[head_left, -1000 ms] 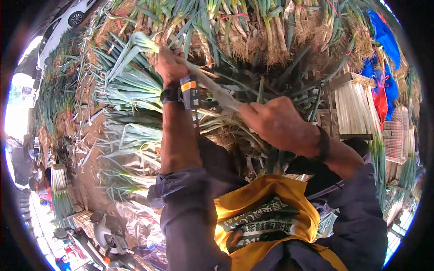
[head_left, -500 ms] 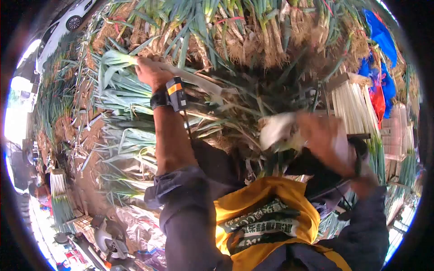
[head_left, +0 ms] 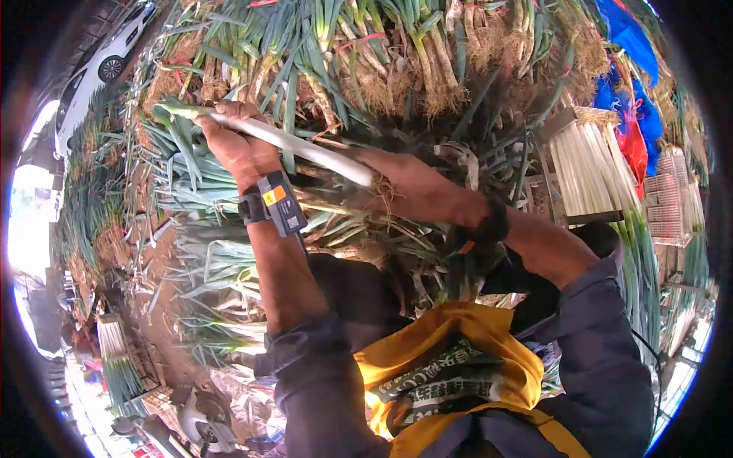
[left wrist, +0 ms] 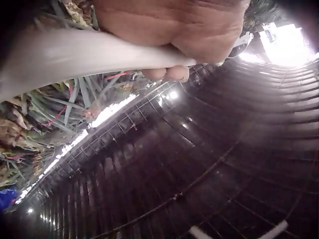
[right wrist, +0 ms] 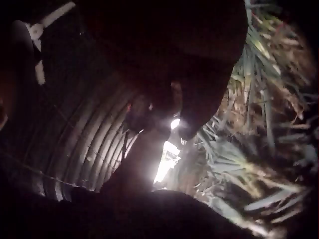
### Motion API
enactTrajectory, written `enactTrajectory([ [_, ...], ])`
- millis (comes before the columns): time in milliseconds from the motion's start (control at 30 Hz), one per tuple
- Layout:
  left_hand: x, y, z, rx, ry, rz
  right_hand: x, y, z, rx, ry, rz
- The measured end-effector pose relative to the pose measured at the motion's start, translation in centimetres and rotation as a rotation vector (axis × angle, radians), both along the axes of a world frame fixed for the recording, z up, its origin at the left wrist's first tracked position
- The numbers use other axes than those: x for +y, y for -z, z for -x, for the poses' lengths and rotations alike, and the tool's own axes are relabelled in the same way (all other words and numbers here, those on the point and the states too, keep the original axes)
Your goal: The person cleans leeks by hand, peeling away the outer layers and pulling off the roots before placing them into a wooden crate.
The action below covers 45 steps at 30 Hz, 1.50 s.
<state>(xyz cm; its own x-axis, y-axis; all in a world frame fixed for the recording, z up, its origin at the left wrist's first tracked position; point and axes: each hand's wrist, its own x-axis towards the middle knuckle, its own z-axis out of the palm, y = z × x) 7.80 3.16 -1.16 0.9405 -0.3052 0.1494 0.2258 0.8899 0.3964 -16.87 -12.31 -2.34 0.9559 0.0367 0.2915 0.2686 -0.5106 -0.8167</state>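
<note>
My left hand grips a long green onion near its leafy end. The onion's smooth white stalk slants down to the right in the head view, ending in a small tuft of roots. In the left wrist view, the white stalk runs out from under my curled fingers. My right hand is behind the root end, its fingers mostly hidden by the stalk. It is very dark in the right wrist view, so I cannot tell whether it holds the stalk.
Rooty onion bundles line the far side. More onions with green leaves lie at the left. A stack of cleaned white stalks stands at the right, near a blue and red bag and a pink basket.
My left hand has moved left and slightly down with the onion. My right hand swung away right with a pale loose sheath, then came back to the root end; the stalk now looks cleaner and whiter.
</note>
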Motion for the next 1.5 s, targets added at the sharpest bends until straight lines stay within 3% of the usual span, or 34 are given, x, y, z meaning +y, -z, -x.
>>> enactTrajectory([
  [67, 0.2, -0.4, 0.8, 0.010, -0.007, -0.058, 0.7, 1.7, 0.0, 0.116, 0.001, -0.035],
  [167, -0.8, 1.4, 0.5, 0.127, -0.133, -0.191, 0.6, -0.5, 3.1, 0.090, -0.051, -0.065],
  [233, -1.8, 2.6, -0.9, 0.143, -0.104, -0.205, 1.1, -4.2, 5.1, 0.285, 0.026, 0.013],
  [300, -2.5, 1.0, 0.3, -0.033, -0.308, -0.468, 0.5, -4.6, 7.5, 0.191, 0.042, 0.204],
  [333, -2.6, 1.1, 0.4, -0.033, -0.299, -0.530, 0.3, -4.8, 8.6, 0.149, 0.052, 0.299],
  [433, -3.6, -0.1, 2.2, -0.080, -0.375, -0.594, 0.4, -8.8, 10.9, -0.061, -0.086, 0.435],
  [533, -2.4, 0.7, 0.6, -0.074, -0.485, -0.576, 0.4, -10.5, 14.2, 0.181, -0.389, 0.381],
  [567, -1.8, 0.5, 0.5, -0.001, -0.514, -0.552, -1.1, -9.5, 14.1, 0.152, -0.326, 0.396],
  [633, -0.8, 0.8, 1.4, -0.080, -0.326, -0.512, -4.9, -5.8, 12.1, 0.103, -0.189, 0.420],
  [700, -2.2, 0.5, 2.8, -0.111, -0.165, -0.288, -7.3, -4.1, 9.9, 0.202, 0.180, 0.800],
  [800, -3.0, -1.2, 4.6, -0.179, -0.040, -0.240, -5.7, -5.1, 6.3, -0.210, 0.254, 0.453],
  [867, -3.9, -2.7, 6.6, -0.159, 0.006, -0.264, -5.1, -4.3, 3.2, -0.175, 0.188, 0.273],
  [933, -4.4, -3.7, 8.0, -0.251, 0.060, -0.274, -3.6, -5.2, 0.1, -0.319, 0.255, 0.290],
  [1133, -5.2, -2.6, 7.9, -0.215, 0.159, -0.297, -3.2, -4.6, -4.9, -0.182, 0.191, 0.034],
  [1267, -5.3, -2.4, 8.0, -0.219, 0.160, -0.268, -2.9, -3.2, -5.7, -0.166, 0.077, -0.266],
  [1367, -5.5, -2.8, 7.9, -0.291, 0.238, -0.280, -3.4, -2.5, -6.6, -0.264, 0.044, -0.319],
  [1500, -5.7, -4.0, 9.4, -0.372, 0.272, -0.293, -3.9, -6.3, -5.6, -0.136, 0.052, -0.241],
])
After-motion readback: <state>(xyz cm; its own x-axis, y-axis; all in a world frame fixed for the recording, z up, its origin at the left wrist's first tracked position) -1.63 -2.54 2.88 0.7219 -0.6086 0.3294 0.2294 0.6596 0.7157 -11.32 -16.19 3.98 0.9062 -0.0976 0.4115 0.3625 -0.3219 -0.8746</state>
